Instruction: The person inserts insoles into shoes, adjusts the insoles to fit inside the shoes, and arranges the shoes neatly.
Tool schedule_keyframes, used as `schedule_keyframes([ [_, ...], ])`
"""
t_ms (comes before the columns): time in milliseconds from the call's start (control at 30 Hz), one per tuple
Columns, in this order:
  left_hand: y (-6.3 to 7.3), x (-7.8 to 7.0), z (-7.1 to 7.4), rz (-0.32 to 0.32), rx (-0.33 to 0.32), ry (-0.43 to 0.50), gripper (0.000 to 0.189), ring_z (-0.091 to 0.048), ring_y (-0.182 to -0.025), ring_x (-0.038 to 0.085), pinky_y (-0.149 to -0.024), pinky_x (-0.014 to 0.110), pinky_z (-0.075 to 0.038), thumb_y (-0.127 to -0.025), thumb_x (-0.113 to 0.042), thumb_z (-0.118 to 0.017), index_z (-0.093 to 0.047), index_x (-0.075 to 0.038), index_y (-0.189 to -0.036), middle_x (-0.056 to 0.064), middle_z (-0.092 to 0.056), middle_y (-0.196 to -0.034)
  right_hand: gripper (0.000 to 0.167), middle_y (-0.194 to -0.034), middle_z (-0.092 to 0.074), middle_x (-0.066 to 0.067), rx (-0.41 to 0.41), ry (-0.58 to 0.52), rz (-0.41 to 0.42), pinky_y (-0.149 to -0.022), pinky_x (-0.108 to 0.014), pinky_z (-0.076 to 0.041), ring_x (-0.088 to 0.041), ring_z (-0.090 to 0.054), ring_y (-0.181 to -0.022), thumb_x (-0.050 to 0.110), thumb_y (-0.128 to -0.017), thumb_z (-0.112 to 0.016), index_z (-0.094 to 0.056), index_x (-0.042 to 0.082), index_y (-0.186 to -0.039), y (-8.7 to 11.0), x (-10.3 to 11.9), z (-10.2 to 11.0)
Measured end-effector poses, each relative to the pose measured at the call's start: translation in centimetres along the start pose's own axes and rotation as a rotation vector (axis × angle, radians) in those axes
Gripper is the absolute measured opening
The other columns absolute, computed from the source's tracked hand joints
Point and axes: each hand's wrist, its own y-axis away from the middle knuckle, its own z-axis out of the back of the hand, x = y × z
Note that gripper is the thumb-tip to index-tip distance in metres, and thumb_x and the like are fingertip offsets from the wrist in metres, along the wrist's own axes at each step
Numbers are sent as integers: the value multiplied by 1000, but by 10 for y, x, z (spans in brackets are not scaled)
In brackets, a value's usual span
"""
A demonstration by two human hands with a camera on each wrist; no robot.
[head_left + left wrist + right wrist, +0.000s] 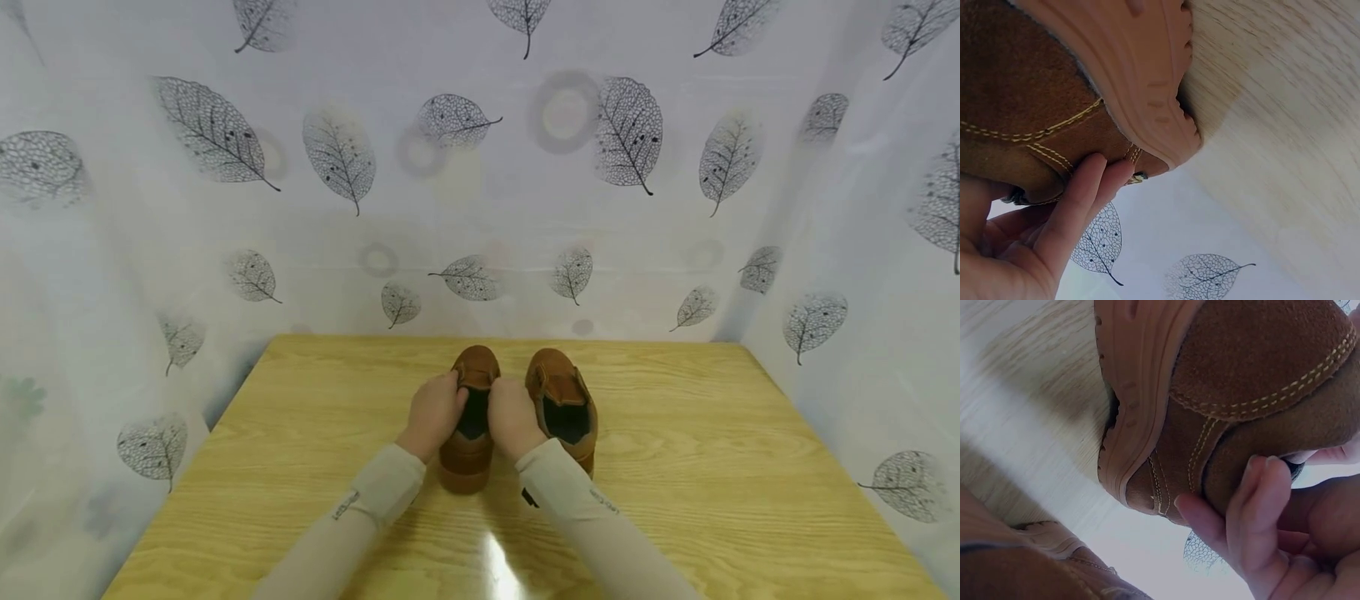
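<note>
Two brown slip-on shoes are on the wooden table in the head view, toes toward the back. Both hands are at the left shoe [465,467], one on each side of its dark opening. My left hand [432,414] pinches the left upper edge; in the left wrist view its fingers [1079,200] lie against the stitched suede side [1016,75]. The right upper edge is pinched by my right hand [514,417], whose fingers [1260,500] press the side in the right wrist view. The right shoe [553,375] stands just beside that hand, its heel partly hidden by the right wrist.
The light wooden table [697,450] extends to both sides of the shoes. A pale curtain [480,217] printed with dark leaves hangs behind and along both sides. A small dark object [529,498] shows under the right cuff.
</note>
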Motion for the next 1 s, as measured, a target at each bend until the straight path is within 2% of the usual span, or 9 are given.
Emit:
schedule_keyframes([
  [167, -3, -1, -4, 12, 6, -2, 30, -67, -77, 35, -63, 43, -55, -94, -13, -61, -64, 9, -113, 22, -69, -93, 16, -73, -64, -18, -4, 33, 21, -51, -33, -55, -30, -68, -66, -1, -93, -58, -64, -5, -78, 1, -3, 5],
  [333, -3, -1, -4, 32, 27, 17, 34, -68, -82, 35, -67, 43, -55, -93, -14, -63, -62, 9, -118, 23, -68, -98, 14, -72, -64, -18, 37, -79, -32, -45, -31, -51, -28, -67, -62, 4, -93, -60, -62, -6, -83, 2, -8, 11],
  [500, -2, -1, -2, 65, 55, 24, 38, -67, -89, 36, -73, 44, -55, -93, -16, -63, -60, 8, -122, 23, -67, -106, 12, -77, -65, -20, 74, -142, -56, -48, -32, -50, -30, -67, -66, 5, -93, -61, -63, -6, -87, 5, -11, 15],
  [700, 0, -2, 10, 90, 62, 45, 37, -67, -90, 37, -74, 45, -55, -92, -14, -62, -60, 9, -121, 24, -67, -106, 11, -75, -64, -17, 126, -223, -59, -48, -30, -46, -21, -62, -60, 4, -94, -59, -62, -5, -90, 6, -10, 22],
  [867, 8, -5, 17, 98, 91, 65, 37, -67, -89, 36, -72, 45, -55, -92, -14, -62, -60, 8, -121, 23, -67, -106, 18, -72, -62, -11, 159, -289, -31, -45, -26, -41, -14, -52, -51, 4, -95, -58, -63, -8, -108, 16, -14, 28],
  [1000, 16, -8, 21, 47, 85, 59, 32, -65, -87, 33, -71, 44, -54, -91, -11, -61, -62, 7, -117, 20, -67, -101, 27, -63, -58, -5, 148, -313, 14, -40, -22, -37, -10, -48, -44, 2, -94, -58, -61, -10, -118, 26, -18, 34],
])
